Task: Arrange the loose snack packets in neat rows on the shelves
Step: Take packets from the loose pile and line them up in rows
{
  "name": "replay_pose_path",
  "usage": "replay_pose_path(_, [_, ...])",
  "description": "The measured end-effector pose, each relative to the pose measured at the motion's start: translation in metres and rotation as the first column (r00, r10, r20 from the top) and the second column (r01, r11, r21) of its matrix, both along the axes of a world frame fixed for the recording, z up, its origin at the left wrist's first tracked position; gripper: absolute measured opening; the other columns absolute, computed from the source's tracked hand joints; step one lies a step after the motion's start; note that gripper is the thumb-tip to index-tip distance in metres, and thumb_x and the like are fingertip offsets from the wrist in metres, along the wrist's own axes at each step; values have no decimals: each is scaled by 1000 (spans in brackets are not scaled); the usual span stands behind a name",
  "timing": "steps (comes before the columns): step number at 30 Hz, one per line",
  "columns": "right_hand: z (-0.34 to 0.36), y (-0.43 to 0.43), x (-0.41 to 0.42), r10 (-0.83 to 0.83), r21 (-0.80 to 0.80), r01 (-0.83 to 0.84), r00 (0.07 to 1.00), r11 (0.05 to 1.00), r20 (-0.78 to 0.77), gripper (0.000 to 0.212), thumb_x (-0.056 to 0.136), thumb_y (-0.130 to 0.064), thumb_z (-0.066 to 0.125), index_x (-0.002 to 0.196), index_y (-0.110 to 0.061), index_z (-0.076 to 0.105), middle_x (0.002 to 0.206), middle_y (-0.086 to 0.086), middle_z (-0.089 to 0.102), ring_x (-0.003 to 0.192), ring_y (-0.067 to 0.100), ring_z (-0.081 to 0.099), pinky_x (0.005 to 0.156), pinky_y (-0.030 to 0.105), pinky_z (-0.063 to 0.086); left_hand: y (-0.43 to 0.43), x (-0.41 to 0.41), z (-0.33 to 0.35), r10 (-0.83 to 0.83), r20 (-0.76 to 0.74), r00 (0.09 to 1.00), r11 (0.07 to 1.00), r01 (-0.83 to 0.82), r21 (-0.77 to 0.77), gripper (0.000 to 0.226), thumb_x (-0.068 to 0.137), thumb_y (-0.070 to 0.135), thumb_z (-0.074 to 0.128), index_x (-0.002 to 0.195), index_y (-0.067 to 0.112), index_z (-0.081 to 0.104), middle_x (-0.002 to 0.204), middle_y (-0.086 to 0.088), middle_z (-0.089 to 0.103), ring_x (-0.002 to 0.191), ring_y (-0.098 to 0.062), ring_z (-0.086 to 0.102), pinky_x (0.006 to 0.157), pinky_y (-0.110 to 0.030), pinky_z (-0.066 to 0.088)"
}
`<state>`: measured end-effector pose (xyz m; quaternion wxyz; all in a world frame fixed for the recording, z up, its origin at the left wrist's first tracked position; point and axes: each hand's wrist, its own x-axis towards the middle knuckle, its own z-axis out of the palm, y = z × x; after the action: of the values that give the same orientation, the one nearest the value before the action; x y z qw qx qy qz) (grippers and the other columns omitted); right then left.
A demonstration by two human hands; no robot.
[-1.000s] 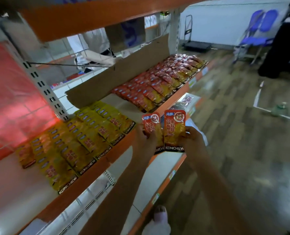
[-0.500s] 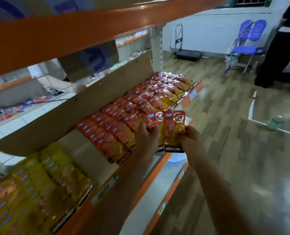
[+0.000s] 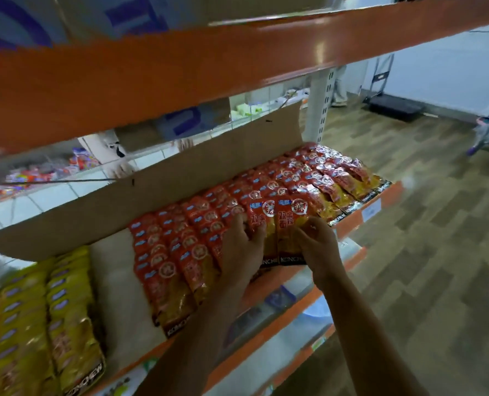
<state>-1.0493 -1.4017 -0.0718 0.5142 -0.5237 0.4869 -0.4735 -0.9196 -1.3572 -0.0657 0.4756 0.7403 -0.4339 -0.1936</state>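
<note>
On the middle shelf (image 3: 349, 226), right at the front of the red rows (image 3: 180, 252), our left hand (image 3: 243, 252) curls over the left red packet (image 3: 261, 221) and our right hand (image 3: 317, 247) pinches the right red packet (image 3: 290, 224), both lying on top of the stack. We'd line their black bottom strips up with the neighbours, press flat, then let go gently so nothing fans out

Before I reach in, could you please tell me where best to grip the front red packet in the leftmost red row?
Pinch the front red packet by its black band, coming from the aisle side. That end lies free at the shelf edge; its right side abuts the next row and its top overlaps the packet behind.
</note>
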Motion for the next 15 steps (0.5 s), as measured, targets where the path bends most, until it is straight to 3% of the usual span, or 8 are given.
replay_pose_path(2, [3,-16,4,83,-40,-85,995,996,-50,5,89,-5,61,91,-9,59,79,2,66,71,16,63,64,33,51,-6,3,1,76,23,997,997,-76,2,43,93,40,58,128,16,52,106,11,59,97,-7,59,79,-21,44])
replay_pose_path(7, [-4,-44,12,217,-88,-239,954,967,-208,10,88,-6,58,85,-9,49,75,10,52,65,20,48,61,39,41,-6,5,-3,239,93,967,970,-242,27,37,95,33,56,128,17,51,88,17,54,74,-3,55,62,-23,40])
replay_pose_path(10, [-11,-49,21,292,-108,-336,909,936,-296,8,88,-6,58,91,-5,50,75,13,54,68,26,50,64,46,44,5,8,-8,345,119,931,937,-348,9,34,96,25,54,128,15,50,83,7,60,68,-9,57,57,-24,41])
replay_pose_path(12, [-14,-46,28,333,-140,-397,881,907,-338,13,87,-6,59,95,-9,48,73,2,53,66,19,51,61,40,42,13,10,-11,408,96,908,912,-410,-2,31,97,19,50,127,13,50,83,-4,63,69,-18,60,58,-30,48])
replay_pose_path(15, [-18,-37,38,391,-150,-471,841,869,-374,29,90,-8,57,114,-17,44,75,-12,52,62,8,50,54,28,40,25,13,-17,499,115,859,866,-499,-32,32,96,12,47,128,12,48,86,-6,63,72,-22,62,63,-42,55])
